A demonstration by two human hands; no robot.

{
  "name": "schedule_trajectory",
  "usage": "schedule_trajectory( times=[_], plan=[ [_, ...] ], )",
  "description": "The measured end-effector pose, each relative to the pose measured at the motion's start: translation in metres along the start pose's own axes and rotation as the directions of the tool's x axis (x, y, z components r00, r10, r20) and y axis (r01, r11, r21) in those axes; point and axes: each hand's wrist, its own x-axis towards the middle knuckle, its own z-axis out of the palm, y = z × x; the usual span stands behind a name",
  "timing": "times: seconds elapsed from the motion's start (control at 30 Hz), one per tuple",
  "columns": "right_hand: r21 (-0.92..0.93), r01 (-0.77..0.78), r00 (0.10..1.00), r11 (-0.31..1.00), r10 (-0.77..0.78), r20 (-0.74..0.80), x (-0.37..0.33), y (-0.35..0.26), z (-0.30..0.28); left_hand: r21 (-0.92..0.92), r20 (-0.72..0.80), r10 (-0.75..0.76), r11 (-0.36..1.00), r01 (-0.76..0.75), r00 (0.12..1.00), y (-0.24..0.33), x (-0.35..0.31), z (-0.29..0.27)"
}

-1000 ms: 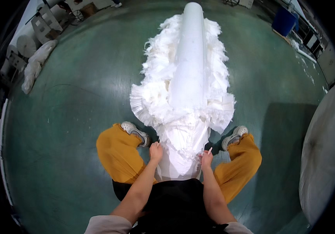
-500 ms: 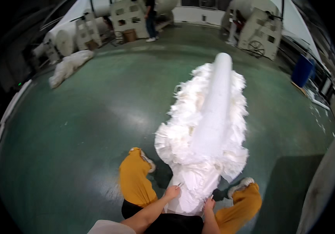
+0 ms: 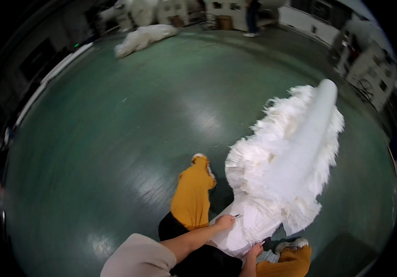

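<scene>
A long white roll [image 3: 310, 131] lies on the green floor, pointing away from me to the right. Ragged, frilled layers of white sheet [image 3: 272, 184] spread out around it. At its near end, by my knees, my left hand [image 3: 225, 222] is closed on a slim dark-tipped tool [image 3: 237, 215] over the loose sheet. It is too small to name. My right hand [image 3: 256, 250] is closed at the sheet's lower right edge. A small pale thing [image 3: 262, 243] sticks out from its fingers, and I cannot make out its kind.
My mustard-coloured trouser legs [image 3: 193, 194] bend on both sides of the sheet. A white bundle [image 3: 145, 39] lies far off at the left. Large pale machines [image 3: 369, 76] line the back, where a person [image 3: 252, 18] stands beside a brown box [image 3: 224, 22].
My view has swung left, so the roll and sheet sit farther right in the picture. Both hands stay at the near end of the sheet, still closed.
</scene>
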Motion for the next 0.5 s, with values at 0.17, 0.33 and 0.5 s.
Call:
schedule_trajectory(
  times=[0.17, 0.33, 0.5],
  plan=[
    [-0.100, -0.005, 1.000, 0.995, 0.002, -0.029, 0.030, 0.026, -0.001, -0.001, 0.029, -0.051, 0.999, 0.051, 0.998, 0.011, -0.003, -0.002],
    [-0.029, 0.054, 0.998, 0.998, -0.054, 0.012, 0.011, 0.012, -0.001, 0.019, -0.003, -0.020, 1.000, 0.020, 1.000, 0.007, -0.009, -0.008],
    [-0.026, -0.002, 1.000, 1.000, 0.002, 0.008, 0.003, 0.000, -0.003, -0.014, -0.008, -0.025, 1.000, 0.025, 1.000, 0.007, -0.007, -0.006]
  ],
)
